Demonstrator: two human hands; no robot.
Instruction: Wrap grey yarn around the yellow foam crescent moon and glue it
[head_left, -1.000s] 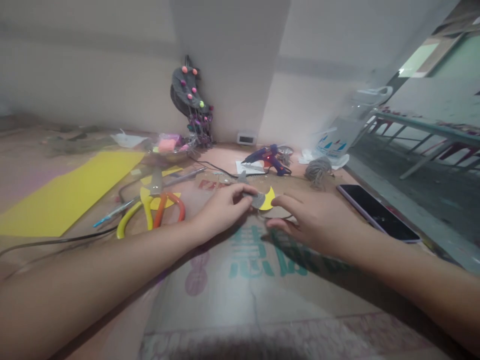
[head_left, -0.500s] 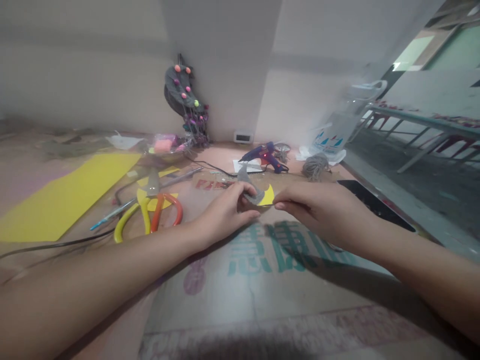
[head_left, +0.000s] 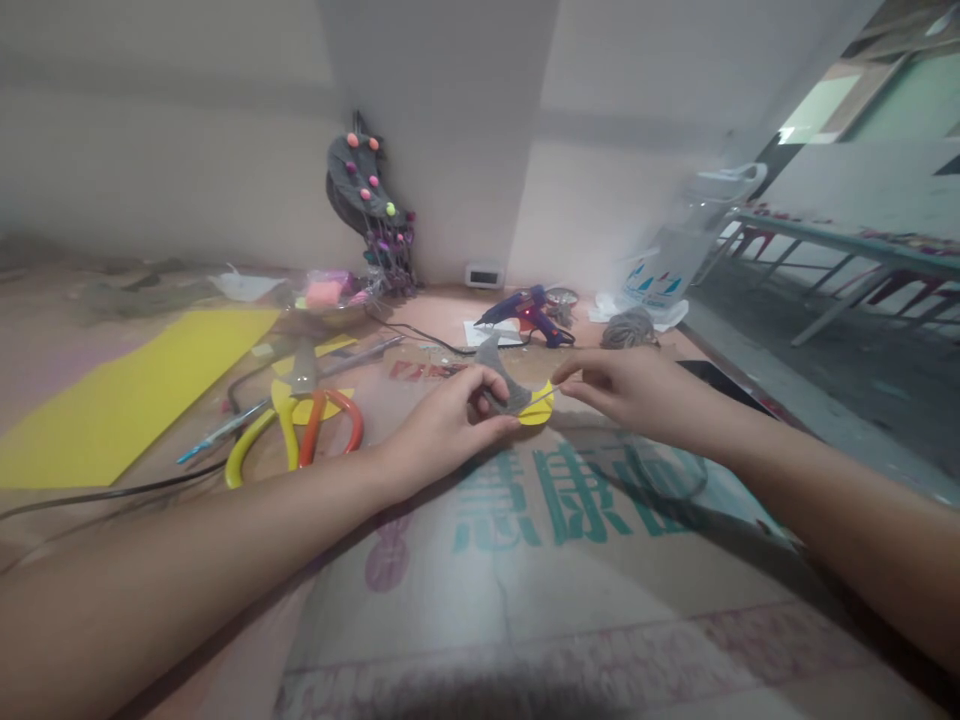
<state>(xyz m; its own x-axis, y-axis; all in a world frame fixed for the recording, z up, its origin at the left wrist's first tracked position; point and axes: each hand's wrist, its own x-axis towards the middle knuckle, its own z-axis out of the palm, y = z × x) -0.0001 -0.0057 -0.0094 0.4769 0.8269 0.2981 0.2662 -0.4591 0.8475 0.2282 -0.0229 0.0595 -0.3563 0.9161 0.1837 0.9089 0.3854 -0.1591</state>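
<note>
In left hand (head_left: pixel 456 425): a yellow crescent (head_left: pixel 536 414), partly sheathed in grey yarn, pinched between thumb and curled fingers at the covered part. In right hand (head_left: pixel 630 392): a grey strand (head_left: pixel 545 396), gripped in near-closed fingertips, drawn in a short line across the bare yellow end. Held over the cardboard sheet (head_left: pixel 435 600) with green lettering, nearer than the glue gun (head_left: pixel 525 312); ball of grey yarn (head_left: pixel 630 328) farther back on the right, scissors (head_left: pixel 289 430) well apart to the left. Judged mid-wrapping: grey along the far horn, yellow showing toward right hand. Seems to call next for passing the strand round the yellow end, taut, close against the last turn, without loosening left-hand pinch. Cannot tell the lie of the turns behind left fingers.
</note>
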